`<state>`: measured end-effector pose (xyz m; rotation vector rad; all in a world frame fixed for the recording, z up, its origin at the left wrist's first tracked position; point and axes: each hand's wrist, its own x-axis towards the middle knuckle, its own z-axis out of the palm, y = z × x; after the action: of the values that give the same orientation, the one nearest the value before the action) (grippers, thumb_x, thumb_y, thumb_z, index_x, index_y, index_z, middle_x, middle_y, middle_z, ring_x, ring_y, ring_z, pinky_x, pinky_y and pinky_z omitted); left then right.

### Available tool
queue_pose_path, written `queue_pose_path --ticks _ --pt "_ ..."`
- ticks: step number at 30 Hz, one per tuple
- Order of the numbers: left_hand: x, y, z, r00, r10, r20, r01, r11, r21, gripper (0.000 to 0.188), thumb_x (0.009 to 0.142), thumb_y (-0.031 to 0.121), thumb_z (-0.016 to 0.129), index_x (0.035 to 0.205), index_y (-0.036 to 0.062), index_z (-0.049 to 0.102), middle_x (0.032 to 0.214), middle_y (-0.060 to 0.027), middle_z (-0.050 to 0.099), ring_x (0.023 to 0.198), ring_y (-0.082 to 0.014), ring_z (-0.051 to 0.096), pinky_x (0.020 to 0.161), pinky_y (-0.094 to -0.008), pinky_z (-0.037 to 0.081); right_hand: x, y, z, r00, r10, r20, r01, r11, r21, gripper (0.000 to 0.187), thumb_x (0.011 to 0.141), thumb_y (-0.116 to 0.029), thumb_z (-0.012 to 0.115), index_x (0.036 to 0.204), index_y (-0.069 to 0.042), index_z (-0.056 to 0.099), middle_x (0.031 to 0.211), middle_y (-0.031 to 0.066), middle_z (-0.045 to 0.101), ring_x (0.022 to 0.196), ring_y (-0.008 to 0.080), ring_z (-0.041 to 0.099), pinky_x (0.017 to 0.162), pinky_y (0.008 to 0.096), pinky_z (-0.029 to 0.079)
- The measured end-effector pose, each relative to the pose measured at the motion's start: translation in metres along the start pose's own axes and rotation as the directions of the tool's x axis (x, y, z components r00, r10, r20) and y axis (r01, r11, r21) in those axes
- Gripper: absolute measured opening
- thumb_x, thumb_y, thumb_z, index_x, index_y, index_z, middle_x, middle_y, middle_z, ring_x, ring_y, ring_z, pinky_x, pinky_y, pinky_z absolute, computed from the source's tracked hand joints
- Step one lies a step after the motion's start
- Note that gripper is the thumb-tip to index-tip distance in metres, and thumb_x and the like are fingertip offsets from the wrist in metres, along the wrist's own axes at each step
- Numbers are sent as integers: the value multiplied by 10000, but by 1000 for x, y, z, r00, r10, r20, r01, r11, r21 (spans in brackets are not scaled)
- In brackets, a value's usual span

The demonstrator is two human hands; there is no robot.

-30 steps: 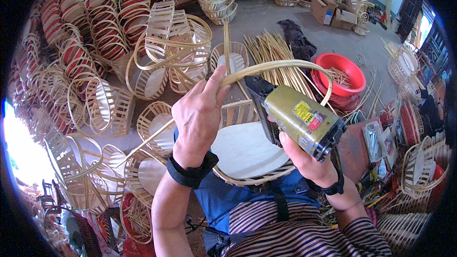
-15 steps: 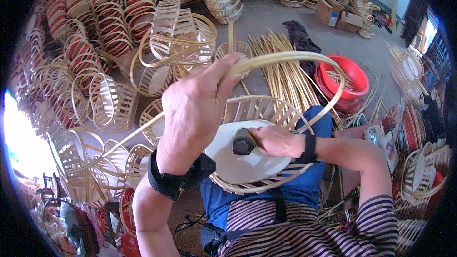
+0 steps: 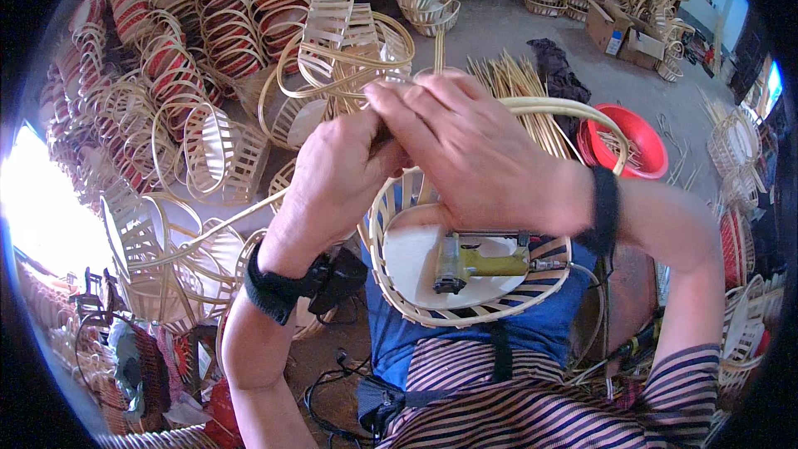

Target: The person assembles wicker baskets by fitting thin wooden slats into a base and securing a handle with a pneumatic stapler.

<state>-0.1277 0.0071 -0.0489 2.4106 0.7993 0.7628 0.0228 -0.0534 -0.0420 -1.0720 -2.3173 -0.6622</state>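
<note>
A woven bamboo basket (image 3: 449, 320) with a pale flat base (image 3: 407, 262) rests on my lap. Above it arches a bent bamboo handle strip (image 3: 573, 106), whose long tail runs off to the left. My left hand (image 3: 332, 175) is closed round this strip. Beside it, my right hand (image 3: 499, 158) is closed over the same strip, its fingers overlapping the left; the exact grip beneath the fingers is hidden. An olive-green air staple gun (image 3: 490, 262) lies on its side on the basket's base, a hose fitting at its right end.
Stacked baskets with red bands (image 3: 220, 33) fill the far left. Loose bamboo baskets (image 3: 158, 241) crowd my left side. Ahead lie a bundle of bamboo sticks (image 3: 515, 75) and a red basin (image 3: 640, 141). Cardboard boxes (image 3: 623, 37) stand far right.
My right hand has let go of the staple gun, leaving it on the basket's base, and has risen to the handle strip beside my left hand. The view has shifted slightly.
</note>
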Motion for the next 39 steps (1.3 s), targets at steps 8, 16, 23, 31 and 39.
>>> queue_pose_path --ticks 8,16,23,31,39 --pt "-38 -20 38 957 -162 -242 99 963 -251 323 859 200 394 1126 32 460 667 2 497 591 -59 445 546 -191 387 8 21 12 989 26 146 -29 999 20 302 751 -342 495 691 -47 519 557 115 546 553 243 574 465 320 442" --pt "-44 -22 53 882 -181 -435 -64 868 -492 268 842 124 416 1070 7 491 672 46 469 570 -17 378 491 -152 314 17 10 9 955 67 288 -64 998 -20 367 705 -401 514 808 -49 529 601 80 532 558 220 556 474 302 427" --pt "-44 -29 29 994 -107 -6 71 702 -708 254 841 214 459 949 -14 474 847 -31 518 751 -70 464 678 -189 389 14 6 21 945 -219 242 253 961 -115 501 623 -463 545 827 -5 529 668 44 503 607 164 529 538 255 439" --pt "-72 -81 79 969 118 -218 -203 884 -422 384 770 397 458 601 54 417 584 -54 408 534 -175 384 516 -292 303 18 17 1 954 -218 208 243 964 -105 313 651 -380 552 709 -78 494 574 13 434 508 149 505 434 253 419" --pt "-61 -70 90 902 170 -397 -343 841 -419 344 798 360 440 726 24 412 595 -52 402 500 -165 370 467 -277 309 17 16 -8 955 -94 282 112 993 -48 269 608 -338 597 684 -99 501 570 26 463 523 200 518 439 284 398"
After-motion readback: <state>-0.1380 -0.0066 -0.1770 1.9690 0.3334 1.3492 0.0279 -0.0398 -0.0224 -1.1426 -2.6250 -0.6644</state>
